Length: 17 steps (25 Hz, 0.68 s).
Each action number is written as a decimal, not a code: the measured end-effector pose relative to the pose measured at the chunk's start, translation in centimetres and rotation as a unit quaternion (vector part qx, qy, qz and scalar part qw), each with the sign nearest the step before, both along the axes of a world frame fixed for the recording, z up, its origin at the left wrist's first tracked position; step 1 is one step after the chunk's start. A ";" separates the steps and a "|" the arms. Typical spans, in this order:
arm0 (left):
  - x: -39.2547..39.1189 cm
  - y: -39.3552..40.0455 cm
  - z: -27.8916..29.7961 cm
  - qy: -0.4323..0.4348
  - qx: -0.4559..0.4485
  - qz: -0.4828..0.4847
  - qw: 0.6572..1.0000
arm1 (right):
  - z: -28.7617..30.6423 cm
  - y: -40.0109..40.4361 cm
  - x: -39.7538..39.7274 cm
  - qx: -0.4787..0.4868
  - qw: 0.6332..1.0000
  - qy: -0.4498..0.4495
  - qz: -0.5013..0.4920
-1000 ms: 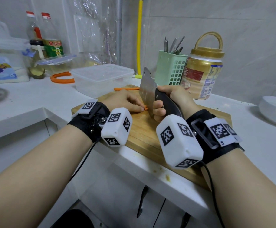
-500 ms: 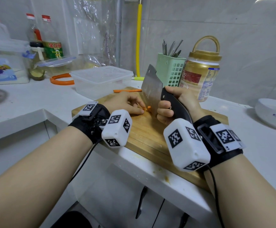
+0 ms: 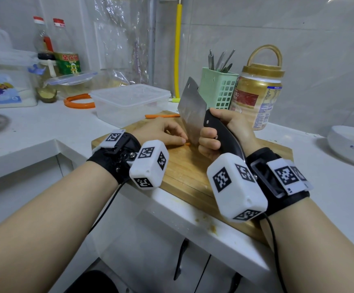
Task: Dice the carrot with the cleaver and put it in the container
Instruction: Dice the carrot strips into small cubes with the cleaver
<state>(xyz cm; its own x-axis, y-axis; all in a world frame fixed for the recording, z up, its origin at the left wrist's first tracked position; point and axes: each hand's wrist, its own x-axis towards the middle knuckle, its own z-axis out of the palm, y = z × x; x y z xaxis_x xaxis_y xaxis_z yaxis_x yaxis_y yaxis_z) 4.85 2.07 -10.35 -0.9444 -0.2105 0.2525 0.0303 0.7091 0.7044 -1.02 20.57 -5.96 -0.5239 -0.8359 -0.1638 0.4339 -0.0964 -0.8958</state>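
Taking the wooden cutting board (image 3: 184,178) as the landmark, the clear plastic container (image 3: 129,102) stands just beyond its far left corner, lid off and, as far as can be seen, without carrot in it. On the board's far left part the left hand (image 3: 161,134) lies palm down, its fingers curled onto a carrot piece (image 3: 187,144), of which only a small orange end shows past the fingertips. A second thin carrot strip (image 3: 161,116) lies along the board's far edge, apart from both hands. Just right of the held piece the cleaver (image 3: 192,111) stands on its edge, its heel at or near the wood beside the orange end and its tip raised toward the wall. The right hand (image 3: 220,134) is wrapped firmly round the black handle over the middle of the board.

The step in hand looks like cross-cutting the held piece into dice. To do it well, the person should keep the left fingertips tucked behind the knuckles, let the flat of the blade ride against those knuckles, and bring the edge straight down in even, short steps. Little carrot is left to hold, so the fingers sit close to the edge, and that is the main risk. The far strip still needs dicing before anything goes into the container.
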 end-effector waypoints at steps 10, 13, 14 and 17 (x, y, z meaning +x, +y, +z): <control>-0.8 -0.8 -0.3 0.085 0.145 0.195 0.966 | 0.0 0.3 -0.5 0.023 0.999 -0.040 0.017; -0.6 -0.6 -0.1 0.079 0.145 0.204 0.965 | 0.1 0.6 -0.7 0.032 0.999 -0.038 -0.011; -0.5 -0.4 -0.1 0.078 0.158 0.203 0.963 | 0.1 0.6 -0.8 0.035 0.998 -0.037 -0.025; -0.5 0.3 0.0 0.068 0.170 0.217 0.959 | 0.1 0.9 -1.4 0.041 0.997 -0.027 -0.067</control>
<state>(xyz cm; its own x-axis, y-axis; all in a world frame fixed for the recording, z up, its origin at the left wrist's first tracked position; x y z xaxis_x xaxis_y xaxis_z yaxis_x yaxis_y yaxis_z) 4.35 2.34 -10.32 -0.7131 -0.6676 0.2141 -0.1076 0.4060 0.9075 -2.38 21.45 -5.82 -0.6182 -0.7416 -0.2605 0.4704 -0.0836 -0.8785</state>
